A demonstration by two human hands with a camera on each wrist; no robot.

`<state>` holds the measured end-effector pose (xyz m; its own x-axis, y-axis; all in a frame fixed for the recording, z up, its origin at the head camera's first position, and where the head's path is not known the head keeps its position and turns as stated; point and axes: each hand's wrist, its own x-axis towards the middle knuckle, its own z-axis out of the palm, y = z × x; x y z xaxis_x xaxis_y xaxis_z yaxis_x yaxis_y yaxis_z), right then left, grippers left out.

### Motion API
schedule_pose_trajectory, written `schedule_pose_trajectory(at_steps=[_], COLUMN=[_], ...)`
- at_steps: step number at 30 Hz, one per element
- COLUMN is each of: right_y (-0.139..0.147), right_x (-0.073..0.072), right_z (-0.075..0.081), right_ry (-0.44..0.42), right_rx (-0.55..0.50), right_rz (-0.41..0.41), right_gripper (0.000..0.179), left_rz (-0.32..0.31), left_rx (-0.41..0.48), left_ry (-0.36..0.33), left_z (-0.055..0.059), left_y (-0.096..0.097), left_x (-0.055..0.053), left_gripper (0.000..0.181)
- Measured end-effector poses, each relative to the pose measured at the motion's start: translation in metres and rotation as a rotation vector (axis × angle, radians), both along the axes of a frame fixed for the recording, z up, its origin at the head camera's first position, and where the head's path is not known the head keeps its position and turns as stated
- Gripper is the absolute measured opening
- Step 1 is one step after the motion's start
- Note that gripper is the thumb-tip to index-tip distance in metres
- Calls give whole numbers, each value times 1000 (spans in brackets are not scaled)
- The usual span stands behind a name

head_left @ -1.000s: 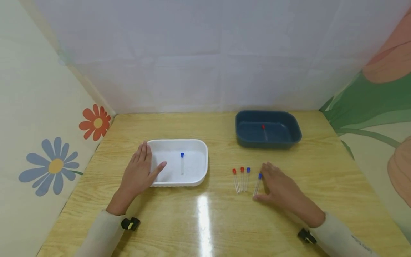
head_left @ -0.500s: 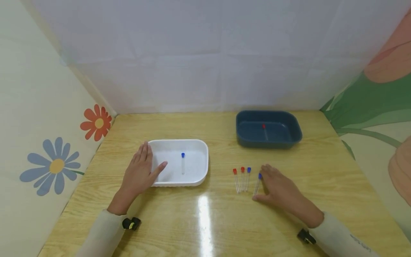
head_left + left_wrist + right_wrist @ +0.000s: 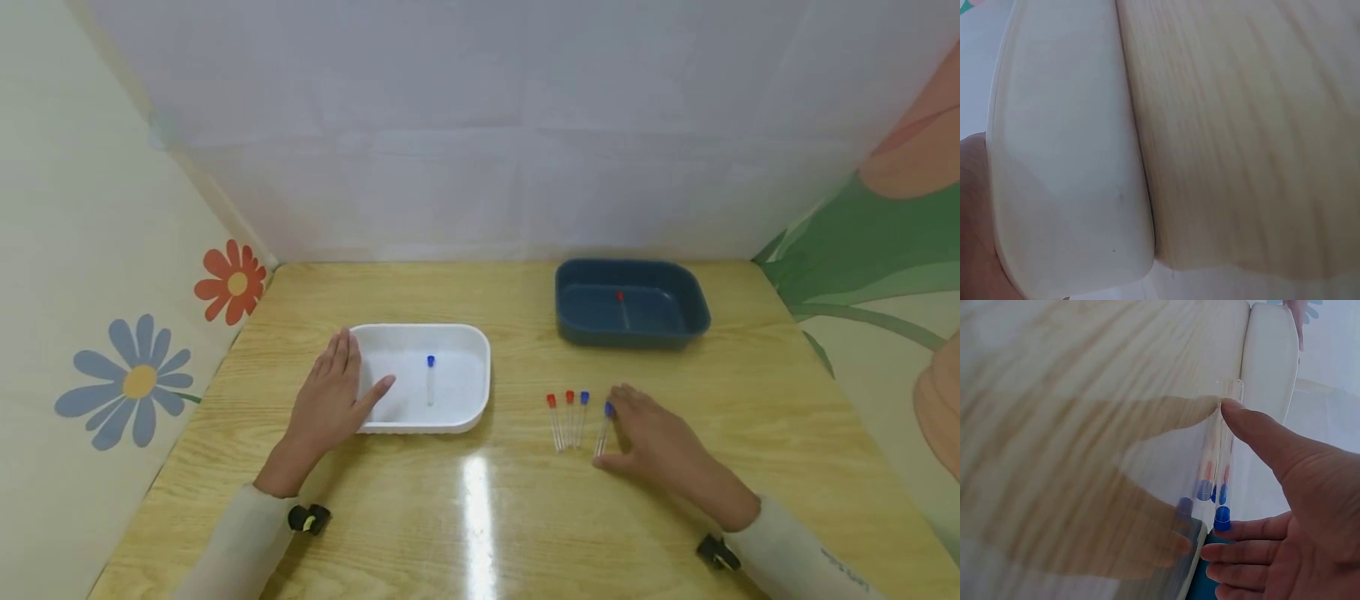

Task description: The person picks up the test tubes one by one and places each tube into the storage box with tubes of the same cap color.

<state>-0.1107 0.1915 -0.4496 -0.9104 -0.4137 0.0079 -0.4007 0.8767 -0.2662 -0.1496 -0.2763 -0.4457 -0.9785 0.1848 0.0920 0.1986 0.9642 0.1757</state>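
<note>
In the head view my left hand [image 3: 324, 408] rests with straight fingers along the left rim of a white tray [image 3: 420, 429], its thumb reaching over the inside. A blue-capped clear tube [image 3: 431, 382] lies in that tray. My right hand [image 3: 654, 437] holds another blue-capped tube [image 3: 1224, 456] lengthwise, thumb at its lower end and index finger at the cap, close to the tabletop. Its other fingers extend past the cap. Left of it lie two red-capped tubes [image 3: 553, 417] and one blue-capped tube [image 3: 583, 412]. The left wrist view shows mostly the tray's outer wall [image 3: 1072, 137].
A dark blue tray [image 3: 630, 337] stands at the back right with one red-capped tube [image 3: 622, 308] in it. The wooden table [image 3: 525, 517] is glossy and mirrors the hand. A white sheet [image 3: 480, 167] hangs behind, with flower-patterned walls [image 3: 138, 382] at both sides.
The whole head view has shifted slightly. Both hands, the tubes and the trays keep their places relative to one another.
</note>
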Motion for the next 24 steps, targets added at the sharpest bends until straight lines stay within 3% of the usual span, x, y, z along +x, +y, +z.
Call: schedule_pose_trajectory(at_steps=[12,24], right_y=[2,-4], right_x=[-12,-17], right_z=[-1,7], right_ry=[-18,96], right_rx=[-114,-192], right_rz=[-18,53], right_gripper=[99,97], left_rz=[-4,-13], left_rx=[-4,7], left_ry=[14,14], left_z=[0,-1], left_y=[0,-1], left_x=[0,1], left_gripper=[100,99])
